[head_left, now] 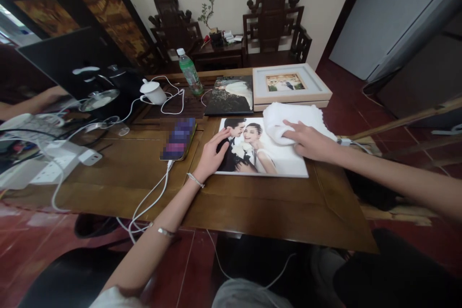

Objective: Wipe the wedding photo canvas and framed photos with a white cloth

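A wedding photo panel (285, 166) lies flat on the brown wooden table (252, 207). My left hand (215, 153) rests on its left edge, fingers stretched out, holding nothing. Over the panel's upper right part, my right hand (311, 142) grips a folded white cloth (296, 120) that covers that corner. Just behind the panel stand a dark photo album or panel (231, 98) showing a white dress, and a pale wood frame (314, 82) with a small picture, lying flat. Left of my left hand is a phone (179, 139) with a charging cable plugged in.
A green-labelled bottle (191, 74) and a white lidded cup (153, 91) stand toward the back. On the left are a white power strip (61, 161), tangled cables, a laptop (68, 65) and another person's arm (34, 103). The table's front edge is close to me.
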A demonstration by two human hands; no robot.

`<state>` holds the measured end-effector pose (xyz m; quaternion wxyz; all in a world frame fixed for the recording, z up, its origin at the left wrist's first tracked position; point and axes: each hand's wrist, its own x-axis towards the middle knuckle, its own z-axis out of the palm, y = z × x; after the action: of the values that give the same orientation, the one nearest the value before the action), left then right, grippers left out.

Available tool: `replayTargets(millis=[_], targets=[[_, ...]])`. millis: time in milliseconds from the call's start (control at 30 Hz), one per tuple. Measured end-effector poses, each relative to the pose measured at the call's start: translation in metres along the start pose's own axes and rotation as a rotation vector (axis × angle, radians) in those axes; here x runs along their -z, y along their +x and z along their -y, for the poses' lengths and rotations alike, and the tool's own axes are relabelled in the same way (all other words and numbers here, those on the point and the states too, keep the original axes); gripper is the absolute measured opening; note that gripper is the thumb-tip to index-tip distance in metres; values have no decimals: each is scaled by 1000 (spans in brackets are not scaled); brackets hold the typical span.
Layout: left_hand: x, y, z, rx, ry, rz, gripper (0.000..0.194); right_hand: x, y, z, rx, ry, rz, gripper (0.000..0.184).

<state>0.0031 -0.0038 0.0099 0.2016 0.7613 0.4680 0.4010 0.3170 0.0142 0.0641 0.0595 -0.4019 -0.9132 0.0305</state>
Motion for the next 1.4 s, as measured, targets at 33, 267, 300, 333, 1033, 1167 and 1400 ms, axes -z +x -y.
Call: replayTargets(millis=[33,267,300,333,1033,1167,1400], targets=[[0,0,0,0,-1,1,33,-3,-7,7,4,-2,-15,47],[1,0,-2,8,-4,0,32,-13,-69,58,165,37,-40,50],[1,0,-2,9,-4,1,32,-11,-74,63,183,46,-30,51],[1,0,-2,9,-4,0,32,-9,-76,67,200,54,-16,51],[1,0,-2,5,2,16,32,-2,-15,33,96,24,8,45],[1,1,-3,11,10,20,32,-7,-43,54,151,56,-1,52],[1,0,-3,10,12,13,32,-2,-52,54,233,35,46,49]])
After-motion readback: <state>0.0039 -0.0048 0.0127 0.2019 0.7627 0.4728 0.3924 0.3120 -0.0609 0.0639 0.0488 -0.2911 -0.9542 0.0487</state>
